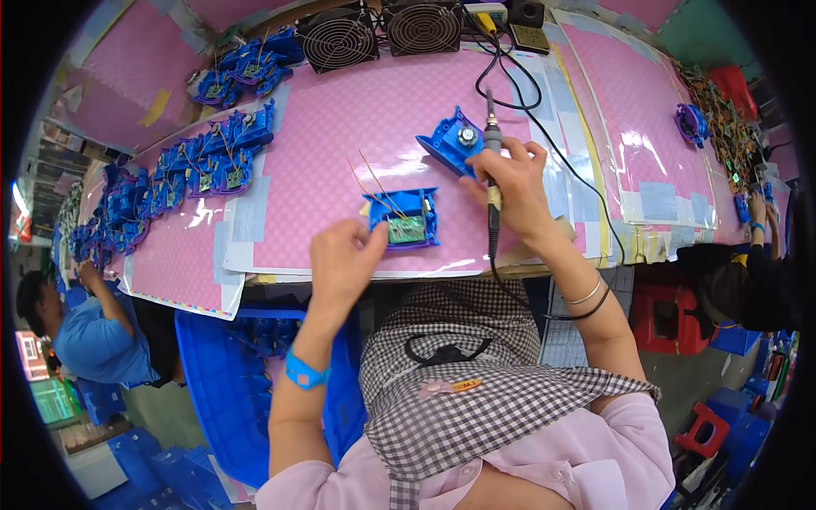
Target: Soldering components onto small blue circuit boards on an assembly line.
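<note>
In front of me lies a blue plastic housing (418, 202) with a green circuit board (406, 229) in it and thin copper-coloured wires (374, 183) sticking up. My left hand (342, 259) is at its left edge, fingers curled and thumb against the board's corner. A soldering iron (493, 197) runs through my right hand (514, 183), its tip pointing away from me. The same hand's fingertips also touch a second blue housing part (450, 140), tilted, which carries a round metal component (467, 136). Its lower edge is partly hidden by the fingers.
Rows of blue housings (200, 161) fill the table's left. Two black fans (337, 38) and a soldering stand (529, 36) line the back. The iron's black cable (586, 183) loops on the right. A blue crate (212, 399) stands below. Other people (98, 340) work at both sides.
</note>
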A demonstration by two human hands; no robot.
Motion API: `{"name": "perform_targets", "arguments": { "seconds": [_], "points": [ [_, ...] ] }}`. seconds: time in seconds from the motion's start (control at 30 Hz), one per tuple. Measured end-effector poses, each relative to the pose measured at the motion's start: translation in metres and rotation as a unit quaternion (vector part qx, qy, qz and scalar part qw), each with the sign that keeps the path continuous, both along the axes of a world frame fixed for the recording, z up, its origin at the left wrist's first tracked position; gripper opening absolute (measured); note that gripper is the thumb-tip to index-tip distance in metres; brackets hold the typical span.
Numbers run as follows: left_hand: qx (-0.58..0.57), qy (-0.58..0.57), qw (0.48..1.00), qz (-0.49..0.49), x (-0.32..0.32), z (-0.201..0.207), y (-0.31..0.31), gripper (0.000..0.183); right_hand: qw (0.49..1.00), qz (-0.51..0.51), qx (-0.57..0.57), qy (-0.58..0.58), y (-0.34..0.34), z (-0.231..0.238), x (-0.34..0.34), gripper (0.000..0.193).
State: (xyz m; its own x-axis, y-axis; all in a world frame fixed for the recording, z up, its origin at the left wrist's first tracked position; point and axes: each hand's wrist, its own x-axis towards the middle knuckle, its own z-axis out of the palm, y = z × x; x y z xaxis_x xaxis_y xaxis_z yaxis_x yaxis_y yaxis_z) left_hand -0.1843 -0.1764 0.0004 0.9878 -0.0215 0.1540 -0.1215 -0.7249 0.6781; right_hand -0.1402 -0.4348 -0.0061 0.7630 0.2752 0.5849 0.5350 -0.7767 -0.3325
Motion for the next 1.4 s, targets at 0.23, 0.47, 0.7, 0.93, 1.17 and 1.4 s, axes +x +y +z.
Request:
{"name": "perform_targets", "arguments": {
  "seconds": [0.23,0.47,0.7,0.93,1.17,1.4],
  "points": [
    [-0.042,-0.047,0.998,-0.005,-0.013,-0.005,-0.039,0.032,0.994,0.086,0.005,0.072,-0.004,0.008,0.007,0.017],
    [-0.514,0.177,0.839,-0.013,0.023,0.061,0.015,0.016,0.948,0.086,0.29,0.098,-0.032,0.022,-0.048,0.037],
    [-0.038,-0.114,0.989,-0.082,0.038,0.054,-0.014,0.016,0.858,0.021,0.467,0.212,-0.037,0.025,-0.061,0.037],
    [-0.045,-0.075,0.993,-0.073,0.039,0.046,-0.043,0.012,0.83,-0.001,0.481,0.282,-0.013,0.018,-0.055,0.02],
    [-0.038,-0.047,0.994,-0.086,0.039,0.049,-0.04,0.01,0.845,0.009,0.464,0.267,-0.006,0.016,-0.047,0.02],
    [-0.03,-0.052,0.994,-0.096,0.046,0.045,-0.04,0.01,0.841,0.0,0.47,0.268,-0.003,0.012,-0.045,0.02]
  ]
}}
